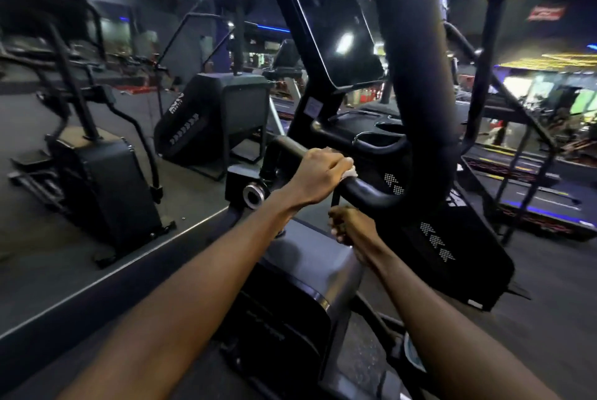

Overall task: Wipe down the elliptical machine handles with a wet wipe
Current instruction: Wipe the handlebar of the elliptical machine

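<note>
The elliptical's fixed black handle (366,189) curves across the middle of the view, below the console screen (329,21). My left hand (319,173) is curled over this handle, with a white wet wipe (350,172) bunched under its fingers against the bar. My right hand (352,225) is lower, just under the handle and above the grey housing (310,257). Its fingers are curled round a thin dark upright strip (334,201) that hangs from the handle. A thick black moving arm (416,60) rises right behind both hands.
Two dark stair-climber machines (97,173) (219,115) stand on the grey floor to the left. Treadmills (533,193) with blue light strips line the right side. A raised platform edge (129,267) runs diagonally at the lower left.
</note>
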Demonstrator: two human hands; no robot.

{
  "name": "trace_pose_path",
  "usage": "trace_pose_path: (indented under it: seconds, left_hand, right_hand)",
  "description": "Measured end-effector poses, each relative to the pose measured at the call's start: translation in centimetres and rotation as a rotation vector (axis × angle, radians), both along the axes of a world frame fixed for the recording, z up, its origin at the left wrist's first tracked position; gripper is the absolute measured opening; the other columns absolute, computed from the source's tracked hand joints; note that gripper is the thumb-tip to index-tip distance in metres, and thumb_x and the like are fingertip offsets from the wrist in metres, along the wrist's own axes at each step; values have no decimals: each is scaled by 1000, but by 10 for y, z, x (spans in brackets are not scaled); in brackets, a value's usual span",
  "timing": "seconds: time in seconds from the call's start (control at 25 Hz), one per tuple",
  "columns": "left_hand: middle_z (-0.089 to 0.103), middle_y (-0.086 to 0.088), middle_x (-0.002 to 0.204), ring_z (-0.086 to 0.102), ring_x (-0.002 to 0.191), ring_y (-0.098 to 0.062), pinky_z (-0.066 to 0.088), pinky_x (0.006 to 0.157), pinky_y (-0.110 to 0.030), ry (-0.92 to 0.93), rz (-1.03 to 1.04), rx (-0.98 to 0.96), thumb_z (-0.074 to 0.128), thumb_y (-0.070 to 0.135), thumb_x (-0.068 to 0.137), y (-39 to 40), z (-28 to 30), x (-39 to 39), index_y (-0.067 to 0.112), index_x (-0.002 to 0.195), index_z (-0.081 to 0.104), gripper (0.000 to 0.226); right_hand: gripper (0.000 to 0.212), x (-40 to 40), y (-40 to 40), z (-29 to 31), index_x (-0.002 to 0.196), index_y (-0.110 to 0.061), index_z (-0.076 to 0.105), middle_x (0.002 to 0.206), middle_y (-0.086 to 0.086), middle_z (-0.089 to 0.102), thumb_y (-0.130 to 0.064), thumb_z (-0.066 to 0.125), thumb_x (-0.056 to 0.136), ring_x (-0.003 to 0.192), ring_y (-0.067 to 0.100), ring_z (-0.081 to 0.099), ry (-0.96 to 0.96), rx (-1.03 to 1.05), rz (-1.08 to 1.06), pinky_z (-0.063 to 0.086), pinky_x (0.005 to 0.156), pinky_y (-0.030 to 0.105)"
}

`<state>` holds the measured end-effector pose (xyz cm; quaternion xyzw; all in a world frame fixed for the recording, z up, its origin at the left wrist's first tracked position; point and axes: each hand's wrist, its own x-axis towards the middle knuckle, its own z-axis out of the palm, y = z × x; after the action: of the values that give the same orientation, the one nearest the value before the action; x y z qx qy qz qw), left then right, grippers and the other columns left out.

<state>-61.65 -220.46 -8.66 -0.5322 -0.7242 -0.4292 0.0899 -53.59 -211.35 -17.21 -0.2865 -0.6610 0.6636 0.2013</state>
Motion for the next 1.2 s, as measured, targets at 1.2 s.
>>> trace_pose_path:
  seconds: [1.2]
  left_hand:
    - [52, 5, 82, 49, 76, -3, 44, 77, -19, -652, 376, 1059, 38, 40, 100, 39, -32, 214, 6, 93, 52, 38]
  right_hand:
    - [18, 118, 21, 52, 82, -9, 66, 57, 3, 54, -12, 49, 89, 42, 11, 47, 138, -341, 554, 38, 44, 22]
